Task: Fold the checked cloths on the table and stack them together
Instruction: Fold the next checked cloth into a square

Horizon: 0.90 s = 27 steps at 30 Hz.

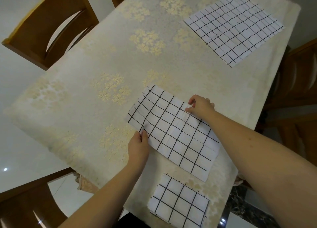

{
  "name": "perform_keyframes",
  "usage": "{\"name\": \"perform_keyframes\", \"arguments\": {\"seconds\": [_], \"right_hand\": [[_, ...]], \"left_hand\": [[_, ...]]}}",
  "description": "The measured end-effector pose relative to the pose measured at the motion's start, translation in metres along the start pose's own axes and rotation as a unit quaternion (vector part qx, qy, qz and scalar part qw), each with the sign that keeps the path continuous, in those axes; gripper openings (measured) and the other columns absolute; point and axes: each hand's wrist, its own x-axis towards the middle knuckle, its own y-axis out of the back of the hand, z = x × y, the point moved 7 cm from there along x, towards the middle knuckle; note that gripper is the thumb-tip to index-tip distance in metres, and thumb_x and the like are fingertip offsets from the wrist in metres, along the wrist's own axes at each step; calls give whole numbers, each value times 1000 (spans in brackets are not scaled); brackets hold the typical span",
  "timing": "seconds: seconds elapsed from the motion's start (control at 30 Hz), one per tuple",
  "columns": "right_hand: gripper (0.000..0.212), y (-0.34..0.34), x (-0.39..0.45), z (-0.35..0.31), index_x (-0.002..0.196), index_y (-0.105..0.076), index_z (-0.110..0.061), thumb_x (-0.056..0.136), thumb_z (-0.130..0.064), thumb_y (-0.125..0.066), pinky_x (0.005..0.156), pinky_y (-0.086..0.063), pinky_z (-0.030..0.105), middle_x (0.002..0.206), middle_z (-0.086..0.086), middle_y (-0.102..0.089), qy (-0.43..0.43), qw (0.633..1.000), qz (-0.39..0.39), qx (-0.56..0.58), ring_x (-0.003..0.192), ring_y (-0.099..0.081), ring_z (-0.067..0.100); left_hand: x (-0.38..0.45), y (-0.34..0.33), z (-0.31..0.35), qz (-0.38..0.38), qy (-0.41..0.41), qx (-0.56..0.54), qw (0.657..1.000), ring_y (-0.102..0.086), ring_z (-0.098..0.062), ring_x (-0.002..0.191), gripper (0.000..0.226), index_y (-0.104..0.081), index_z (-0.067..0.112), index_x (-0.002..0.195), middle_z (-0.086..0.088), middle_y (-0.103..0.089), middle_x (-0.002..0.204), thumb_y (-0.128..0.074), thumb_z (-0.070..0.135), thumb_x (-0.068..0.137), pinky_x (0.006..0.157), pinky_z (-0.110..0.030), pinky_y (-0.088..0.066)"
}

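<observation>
Three white cloths with black checks lie on the table point(96, 97). A half-folded cloth point(173, 133) lies as a long rectangle in the middle near me. My left hand point(139, 146) pinches its near-left edge. My right hand point(200, 105) pinches its far-right edge. A small folded cloth point(178, 205) rests flat at the table's near edge, between my forearms. An unfolded cloth point(233, 30) lies spread flat at the far right corner, away from both hands.
A cream tablecloth with pale gold leaf patterns covers the table. Wooden chairs stand at the far left point(49, 26), near left point(29, 205) and right point(298, 90). The floor is white and glossy.
</observation>
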Motion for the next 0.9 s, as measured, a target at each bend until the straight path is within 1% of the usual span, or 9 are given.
{"name": "perform_keyframes", "arguments": {"seconds": [0.17,0.3,0.43,0.5,0.53,0.6,0.7,0.8,0.9], "right_hand": [[27,-1,1,3,103,-61,-24,83,-37,-73,84,-29,35,95,-5,-60,-3,1000,12,6,110,-48,24],[27,-1,-1,6,103,-61,-23,83,-38,-73,85,-31,36,95,-4,-61,8,999,30,15,109,-47,25],[29,1,-8,8,108,-61,-23,85,-37,-71,86,-32,35,105,0,-62,25,998,59,25,108,-47,25],[27,3,-12,13,112,-62,-23,88,-33,-68,89,-35,35,108,1,-62,33,996,69,55,109,-49,25],[26,5,-15,17,114,-62,-22,89,-30,-66,92,-39,36,110,2,-63,37,994,73,71,110,-51,25],[23,11,-21,29,117,-62,-19,94,-24,-58,95,-44,41,113,5,-65,35,990,90,100,111,-55,28],[26,22,-40,54,121,-60,-16,100,-18,-44,89,-46,36,119,7,-64,1,977,131,166,108,-58,26],[28,24,-70,81,124,-57,-14,102,-24,-43,81,-41,28,118,5,-62,-45,955,150,251,99,-55,17],[37,8,-97,111,127,-55,-15,101,-37,-39,88,-45,31,120,4,-61,-105,921,147,345,105,-57,20]], "left_hand": [[-12,0,11,-18,-65,8,998,-38,-8,54,34,-47,18,70,5,-43,59,-44,25,103,52,-19,-33],[-20,-5,17,-59,-105,6,993,-56,-2,65,21,-61,23,98,4,-64,77,-41,18,104,56,-9,-42],[-32,-15,25,-98,-190,47,976,-56,5,68,22,-63,12,107,16,-61,79,-42,7,102,61,-3,-38],[-38,-24,27,-134,-245,75,957,-60,2,96,31,-61,12,124,9,-67,108,-44,3,100,81,-1,-40],[-41,-30,27,-157,-279,89,943,-54,1,119,42,-54,17,137,7,-60,132,-44,1,99,97,-4,-37],[-49,-41,25,-194,-338,112,914,-32,5,139,60,-41,29,145,10,-40,150,-44,-2,95,112,-10,-24],[-58,-56,18,-217,-386,161,882,-26,2,143,58,-40,29,147,9,-35,153,-41,8,93,117,-14,-16],[-67,-70,11,-234,-426,206,849,-23,-2,143,55,-40,25,147,6,-34,153,-37,17,93,118,-14,-10],[-73,-88,0,-264,-452,268,809,-17,-5,146,56,-32,32,150,6,-30,157,-38,20,96,119,-19,-4]]}}
